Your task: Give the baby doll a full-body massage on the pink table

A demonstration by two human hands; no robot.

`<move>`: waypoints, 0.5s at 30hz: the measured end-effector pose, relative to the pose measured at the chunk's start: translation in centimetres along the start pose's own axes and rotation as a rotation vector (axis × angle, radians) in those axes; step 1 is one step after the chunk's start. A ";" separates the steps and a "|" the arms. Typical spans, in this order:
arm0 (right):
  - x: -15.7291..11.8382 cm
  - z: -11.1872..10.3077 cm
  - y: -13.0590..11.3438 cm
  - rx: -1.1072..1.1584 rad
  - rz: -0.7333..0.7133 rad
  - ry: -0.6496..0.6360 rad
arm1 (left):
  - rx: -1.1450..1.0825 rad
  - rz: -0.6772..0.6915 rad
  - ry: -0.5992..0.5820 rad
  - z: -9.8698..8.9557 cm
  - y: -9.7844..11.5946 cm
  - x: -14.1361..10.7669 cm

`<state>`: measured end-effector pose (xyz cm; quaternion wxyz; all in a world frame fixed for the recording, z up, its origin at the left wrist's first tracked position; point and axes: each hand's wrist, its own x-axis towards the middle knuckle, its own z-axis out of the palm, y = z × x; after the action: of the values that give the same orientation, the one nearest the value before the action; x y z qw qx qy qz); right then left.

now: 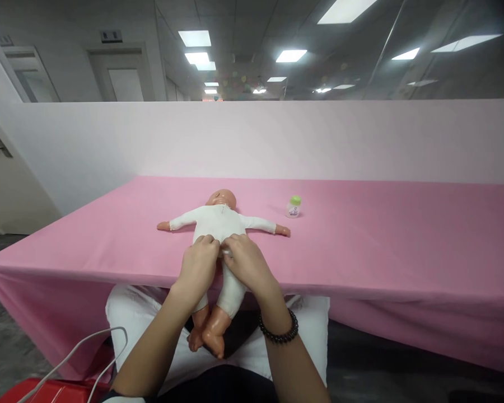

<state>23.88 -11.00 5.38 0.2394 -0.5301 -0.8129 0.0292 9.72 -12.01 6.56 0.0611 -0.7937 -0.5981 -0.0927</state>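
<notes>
A baby doll [219, 221] with a white cloth body lies on the pink-covered table, its arms spread wide and its head at the far end. Its legs and feet hang over the near table edge above my lap. My left hand [200, 263] rests on the doll's lower belly with curled fingers. Close beside it, my right hand [246, 260] is also closed at the doll's waist. The fingertips of both hands meet there and hide the spot, so I cannot make out whether they pinch the cloth.
A small jar [293, 207] with a green lid stands right of the doll on the pink tablecloth [382, 240]. Behind the table runs a white wall with glass above. A white cable [73, 350] loops over a red object [54, 392] at lower left.
</notes>
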 end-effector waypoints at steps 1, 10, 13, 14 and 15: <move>0.1 0.2 -0.1 -0.024 0.014 -0.012 | 0.003 -0.005 -0.010 0.1 0.1 0.2; 0.9 1.8 0.4 -0.040 0.050 0.016 | 0.029 -0.005 0.007 1.6 -0.3 1.5; 0.8 1.4 0.9 0.091 0.026 0.073 | 0.015 0.010 0.070 1.7 -0.7 1.3; 0.9 1.2 1.1 0.137 0.018 0.103 | 0.012 0.013 0.098 1.6 -0.8 1.4; 1.1 1.0 1.3 0.173 0.011 0.135 | 0.010 0.020 0.127 1.5 -0.9 1.5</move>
<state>24.24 -9.30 4.49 0.3385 -0.5127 -0.7863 0.0649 9.34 -10.06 5.43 0.1038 -0.7917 -0.5857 -0.1391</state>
